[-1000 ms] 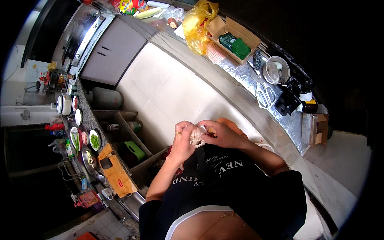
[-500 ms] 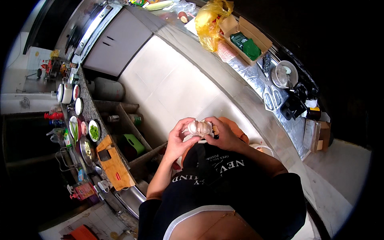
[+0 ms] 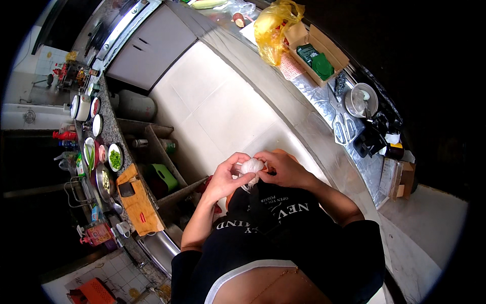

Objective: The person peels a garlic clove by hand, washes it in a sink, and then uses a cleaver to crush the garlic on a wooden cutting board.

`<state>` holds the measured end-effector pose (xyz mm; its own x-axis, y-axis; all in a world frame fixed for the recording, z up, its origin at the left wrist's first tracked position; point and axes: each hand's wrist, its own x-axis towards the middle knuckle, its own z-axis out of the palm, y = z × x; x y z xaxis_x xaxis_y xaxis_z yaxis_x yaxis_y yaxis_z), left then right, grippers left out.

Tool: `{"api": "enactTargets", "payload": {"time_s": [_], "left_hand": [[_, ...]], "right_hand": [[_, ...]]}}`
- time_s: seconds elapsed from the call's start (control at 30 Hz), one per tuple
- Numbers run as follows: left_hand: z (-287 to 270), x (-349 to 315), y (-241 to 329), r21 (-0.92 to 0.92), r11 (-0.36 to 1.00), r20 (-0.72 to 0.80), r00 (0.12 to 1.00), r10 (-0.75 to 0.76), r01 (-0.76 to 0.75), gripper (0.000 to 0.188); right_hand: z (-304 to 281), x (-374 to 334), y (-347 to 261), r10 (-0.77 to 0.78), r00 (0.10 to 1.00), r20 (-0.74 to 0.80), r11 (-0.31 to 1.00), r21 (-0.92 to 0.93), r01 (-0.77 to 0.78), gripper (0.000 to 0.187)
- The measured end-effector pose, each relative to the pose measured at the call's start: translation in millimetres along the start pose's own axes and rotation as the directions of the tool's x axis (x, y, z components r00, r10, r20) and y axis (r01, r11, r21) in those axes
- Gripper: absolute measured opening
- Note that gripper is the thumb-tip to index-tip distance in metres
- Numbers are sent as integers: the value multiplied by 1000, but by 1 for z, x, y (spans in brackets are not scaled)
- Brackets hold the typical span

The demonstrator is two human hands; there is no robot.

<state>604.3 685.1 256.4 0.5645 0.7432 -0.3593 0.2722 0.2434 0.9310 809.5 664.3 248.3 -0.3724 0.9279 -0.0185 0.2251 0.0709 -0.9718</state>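
Note:
A garlic bulb (image 3: 251,165) with white papery skin is held up in front of my body, between both hands. My left hand (image 3: 223,176) grips it from the left, with the thumb along its lower side. From the right, my right hand (image 3: 284,170) pinches its edge with thumb and fingers. Loose bits of skin hang at the bulb's lower side, near my left thumb. Something orange, mostly hidden, shows behind my right hand.
On the left counter lie a wooden cutting board (image 3: 135,212), a plate of chopped greens (image 3: 116,158) and a pan (image 3: 105,183) of pale pieces. The right ledge bears scissors (image 3: 344,125), a metal bowl (image 3: 373,100), a cardboard box (image 3: 329,44) and a yellow plastic bag (image 3: 271,31).
The garlic bulb has been turned in my hands: its split cloves faced up before, and now a round white side does. My right fingers have shifted along its edge.

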Motion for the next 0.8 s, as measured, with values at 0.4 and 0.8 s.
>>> {"api": "enactTargets", "payload": {"time_s": [0.4,0.8], "left_hand": [[35,5,13,660,746,-122,966,229,-94,48],[22,7,1,88,996,39,999,-17,13,43]], "right_hand": [[25,-1,19,25,994,-107,998,-49,-30,22],[38,-17,54,169,965,199,856,456,-243,15]]}}
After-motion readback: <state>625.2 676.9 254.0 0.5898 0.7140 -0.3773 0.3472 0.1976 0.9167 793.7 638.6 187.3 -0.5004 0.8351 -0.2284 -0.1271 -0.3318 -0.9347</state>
